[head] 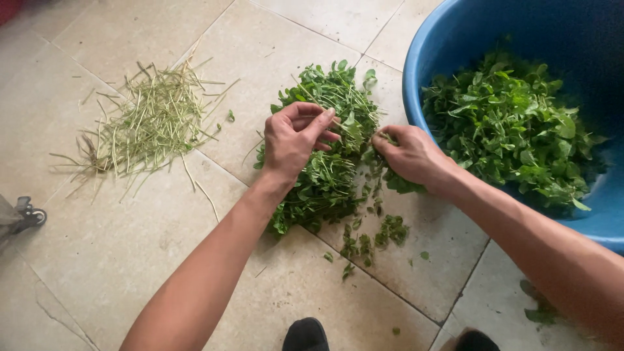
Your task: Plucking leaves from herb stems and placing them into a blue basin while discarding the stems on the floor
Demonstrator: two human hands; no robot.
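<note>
Two bare hands at work over a heap of leafy green sprigs [328, 156] on a tiled floor [117, 253], near the floor's middle. Left hand [294, 140] pinching a thin stem between thumb and fingers above the heap; right hand [408, 155] closed around a small bunch of leaves [398, 182] just beside the rim of a blue basin [422, 58]. One basin only, at the floor's right edge, partly filled with picked greens [510, 127]. One heap of unsorted sprigs, one pile of stripped stems [146, 123] well apart toward the left edge, and several loose leaf clusters [377, 237] strewn toward the near edge.

Likely slips, judged from the lay of things: leaves dropping short of the basin and joining the scatter on the tiles, given the full grip and the raised rim; tender leaves bruised by too hard a squeeze; tough stem left on the bunch if the pinch lands too low; loose clusters trodden by the dark shoe tips [305, 335] at the near edge. A small dark metal object [29, 214] at the far left edge, too small to identify.
</note>
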